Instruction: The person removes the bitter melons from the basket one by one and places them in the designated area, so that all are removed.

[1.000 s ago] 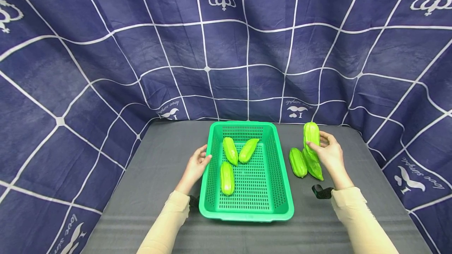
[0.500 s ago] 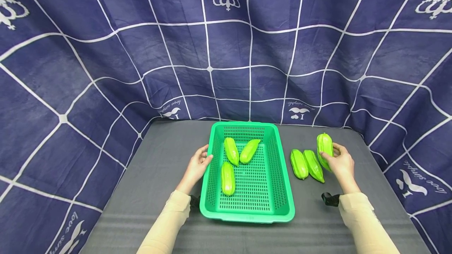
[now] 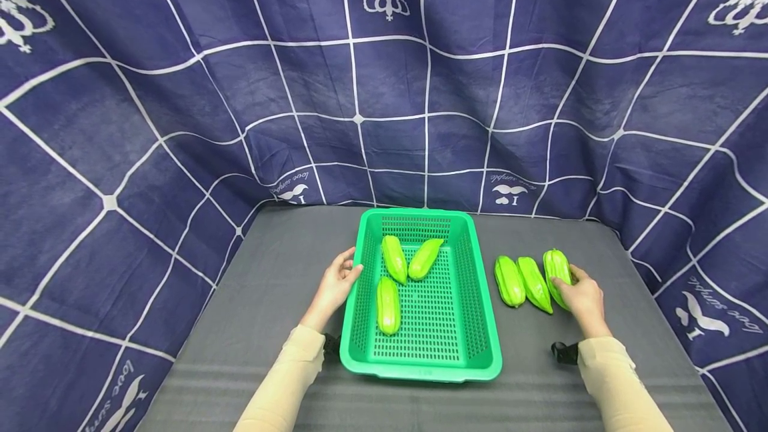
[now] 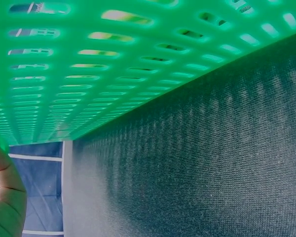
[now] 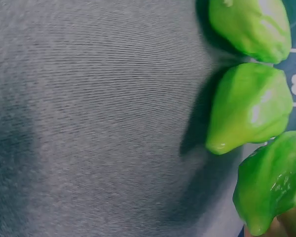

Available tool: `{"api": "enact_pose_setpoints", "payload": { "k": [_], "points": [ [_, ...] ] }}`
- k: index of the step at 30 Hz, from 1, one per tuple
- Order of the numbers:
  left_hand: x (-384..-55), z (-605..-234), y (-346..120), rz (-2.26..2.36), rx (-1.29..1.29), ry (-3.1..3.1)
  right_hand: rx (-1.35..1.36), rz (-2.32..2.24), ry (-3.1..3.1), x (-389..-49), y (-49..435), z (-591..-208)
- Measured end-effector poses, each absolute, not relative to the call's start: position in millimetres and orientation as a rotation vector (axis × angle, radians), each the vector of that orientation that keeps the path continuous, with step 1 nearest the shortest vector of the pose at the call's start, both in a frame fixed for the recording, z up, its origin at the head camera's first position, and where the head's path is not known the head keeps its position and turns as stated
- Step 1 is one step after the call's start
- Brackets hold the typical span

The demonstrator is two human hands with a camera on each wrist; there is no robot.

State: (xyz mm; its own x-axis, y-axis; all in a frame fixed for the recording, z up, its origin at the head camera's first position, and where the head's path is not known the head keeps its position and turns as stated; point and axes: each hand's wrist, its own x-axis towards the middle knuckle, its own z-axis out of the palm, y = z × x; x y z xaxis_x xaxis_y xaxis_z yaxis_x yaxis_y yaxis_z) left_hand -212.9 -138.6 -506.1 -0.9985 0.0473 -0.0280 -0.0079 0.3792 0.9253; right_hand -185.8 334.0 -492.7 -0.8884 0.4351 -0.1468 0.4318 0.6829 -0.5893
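Observation:
My right hand holds a light-green ridged gourd low at the table, thumb on its near side. Two similar gourds, one plump and one slimmer, lie just left of it in a row. In the right wrist view, the held gourd is at the lower right, with fingers partly seen beneath it. At the left rim of a green plastic basket, my left hand grips the edge. Inside the basket are three more gourds: upper left, upper right and lower left.
Grey cloth covers the table. A navy curtain with white grid lines hangs behind and at both sides. The basket's slotted wall fills the top of the left wrist view. Dark straps are at both wrists.
My right hand has carried its gourd rightward from above the other two, then down beside them at the right end of the row. My left hand stays at the basket rim.

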Motion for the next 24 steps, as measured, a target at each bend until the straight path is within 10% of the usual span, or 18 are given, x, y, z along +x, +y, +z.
{"api": "enact_pose_setpoints", "payload": {
  "k": [24],
  "points": [
    [-213,-508,-139,1.732,0.041,2.589,-0.698,1.017,-2.943,-186,339,-515]
  ]
}}
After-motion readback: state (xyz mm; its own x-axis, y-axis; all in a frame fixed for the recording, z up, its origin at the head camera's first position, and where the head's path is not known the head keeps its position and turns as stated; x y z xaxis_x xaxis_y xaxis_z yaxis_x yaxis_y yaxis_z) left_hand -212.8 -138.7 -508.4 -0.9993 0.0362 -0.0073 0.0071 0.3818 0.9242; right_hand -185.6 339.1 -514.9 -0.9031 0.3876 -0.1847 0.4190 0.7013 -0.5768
